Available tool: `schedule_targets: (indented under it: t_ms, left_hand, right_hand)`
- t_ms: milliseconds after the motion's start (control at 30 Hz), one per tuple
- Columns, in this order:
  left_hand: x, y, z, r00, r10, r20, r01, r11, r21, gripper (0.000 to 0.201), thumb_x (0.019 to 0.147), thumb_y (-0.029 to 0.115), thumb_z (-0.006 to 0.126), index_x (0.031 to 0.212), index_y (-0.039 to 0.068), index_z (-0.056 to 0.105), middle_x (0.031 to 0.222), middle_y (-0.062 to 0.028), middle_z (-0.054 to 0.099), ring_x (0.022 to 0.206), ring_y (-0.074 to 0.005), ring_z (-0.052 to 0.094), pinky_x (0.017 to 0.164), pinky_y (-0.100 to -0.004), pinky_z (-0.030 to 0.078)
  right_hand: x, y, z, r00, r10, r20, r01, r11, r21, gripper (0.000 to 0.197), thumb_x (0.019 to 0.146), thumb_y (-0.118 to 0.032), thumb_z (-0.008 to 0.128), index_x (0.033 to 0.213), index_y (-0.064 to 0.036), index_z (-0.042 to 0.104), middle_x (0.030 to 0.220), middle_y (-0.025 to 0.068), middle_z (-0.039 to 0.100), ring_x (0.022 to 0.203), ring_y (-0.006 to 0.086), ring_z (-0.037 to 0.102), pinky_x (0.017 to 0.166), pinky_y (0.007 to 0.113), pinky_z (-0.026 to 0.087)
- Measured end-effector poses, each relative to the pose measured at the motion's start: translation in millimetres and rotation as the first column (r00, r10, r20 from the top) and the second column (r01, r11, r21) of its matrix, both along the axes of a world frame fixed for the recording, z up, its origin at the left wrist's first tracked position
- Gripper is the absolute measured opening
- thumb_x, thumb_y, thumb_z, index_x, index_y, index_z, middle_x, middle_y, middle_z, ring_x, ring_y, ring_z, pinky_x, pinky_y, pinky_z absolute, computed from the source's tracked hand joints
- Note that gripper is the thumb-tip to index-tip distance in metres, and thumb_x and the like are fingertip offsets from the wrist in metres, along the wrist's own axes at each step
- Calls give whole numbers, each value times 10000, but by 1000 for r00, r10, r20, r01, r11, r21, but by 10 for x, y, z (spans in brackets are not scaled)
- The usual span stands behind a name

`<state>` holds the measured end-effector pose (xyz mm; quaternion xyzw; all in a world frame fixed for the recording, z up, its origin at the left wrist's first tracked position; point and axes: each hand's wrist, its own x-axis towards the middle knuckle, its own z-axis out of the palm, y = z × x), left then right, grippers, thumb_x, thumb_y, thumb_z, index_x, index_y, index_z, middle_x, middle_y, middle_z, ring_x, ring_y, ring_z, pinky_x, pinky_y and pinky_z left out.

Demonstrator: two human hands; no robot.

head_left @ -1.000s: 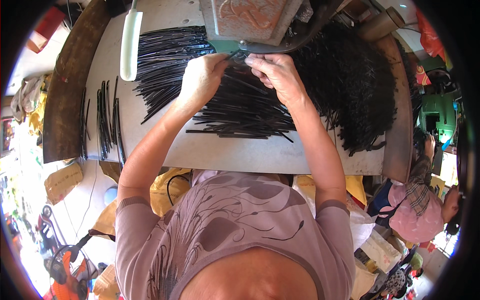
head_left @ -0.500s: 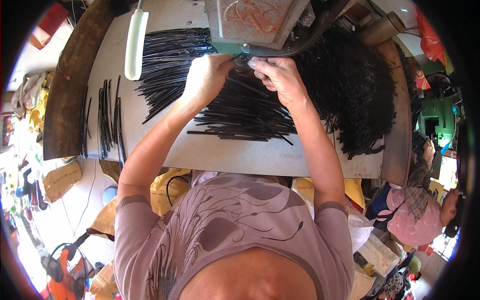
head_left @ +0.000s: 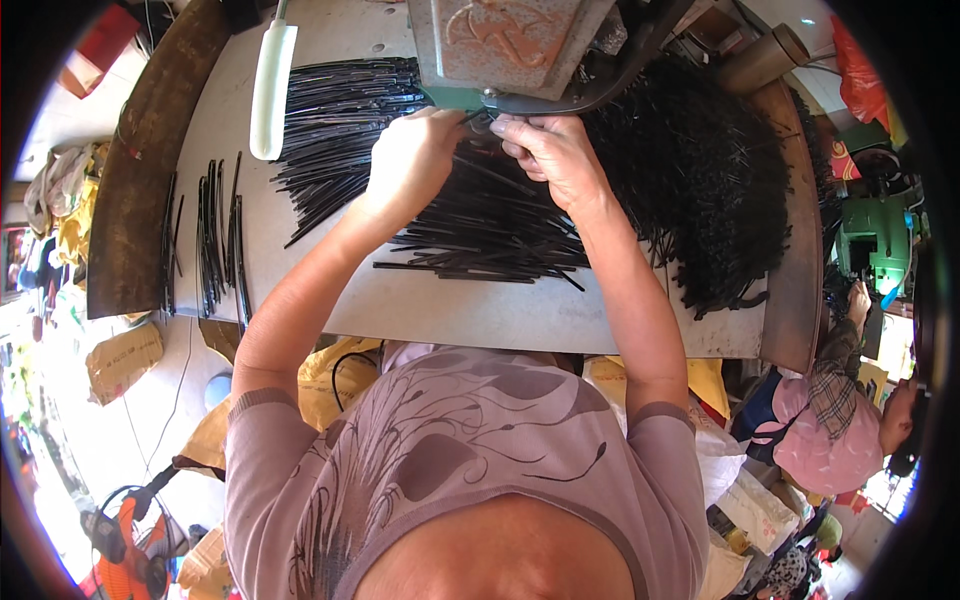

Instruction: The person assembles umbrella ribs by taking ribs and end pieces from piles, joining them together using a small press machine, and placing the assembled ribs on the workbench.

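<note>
Both my hands are raised to the underside of a grey and green machine head (head_left: 505,45) with an orange mark on its front. My left hand (head_left: 412,160) is closed, with a thin black rod running from its fingertips toward the machine. Close by on the other side, my right hand (head_left: 553,158) pinches thumb against fingers; what it grips is too small and dark to make out. Below and between the hands lies a pile of thin black rods (head_left: 490,215). Another stack of black rods (head_left: 340,120) is left of my left hand.
A large heap of black pieces (head_left: 700,180) covers the table's right side. Several rods (head_left: 210,240) lie apart at left. A white-handled lever (head_left: 270,90) hangs down. Raised brown boards (head_left: 150,170) edge the table (head_left: 480,320). A co-worker in pink (head_left: 825,435) sits at right.
Both hands have shifted slightly left beneath the machine head, my right fingertips now nearer the machine's middle. The rods on the table lie as before. The co-worker's head has moved a little.
</note>
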<state>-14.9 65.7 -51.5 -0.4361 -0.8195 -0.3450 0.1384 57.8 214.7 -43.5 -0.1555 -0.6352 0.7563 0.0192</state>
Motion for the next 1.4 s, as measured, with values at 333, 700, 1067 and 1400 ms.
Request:
schedule_targets:
  t_ms: [333,700,1067,1400]
  left_hand:
    - [532,-76,116,959,-102,264,101,995,18,161,786,102,558,896,-16,566,715,-169,547,642,-334,542,561,-348,435]
    - [-184,-742,-115,985,-38,-168,-22,940,-341,111,683,47,581,779,23,531,836,-90,470,824,-254,455,717,-356,387]
    - [1,-383,101,993,-87,-83,69,977,-200,103,780,8,506,876,18,471,729,-144,469,643,-318,486,572,-360,412]
    - [76,-210,83,988,21,151,-1,991,-134,271,796,42,526,1066,47,549,772,-132,526,637,-249,507,575,-311,409]
  right_hand:
    - [-5,-4,-48,995,88,38,-80,981,-178,190,808,-196,559,842,-10,580,554,-53,398,403,9,285,365,154,184]
    - [118,149,-28,999,-23,30,30,968,-248,164,820,-131,542,865,26,558,585,-16,414,407,25,304,357,155,219]
    - [112,52,-79,949,-304,-83,239,866,-438,125,800,-10,513,879,88,518,855,169,574,800,280,601,728,370,516]
    - [58,-49,-128,905,-411,-109,289,783,-551,174,782,46,491,949,90,472,929,193,556,854,303,586,783,409,489]
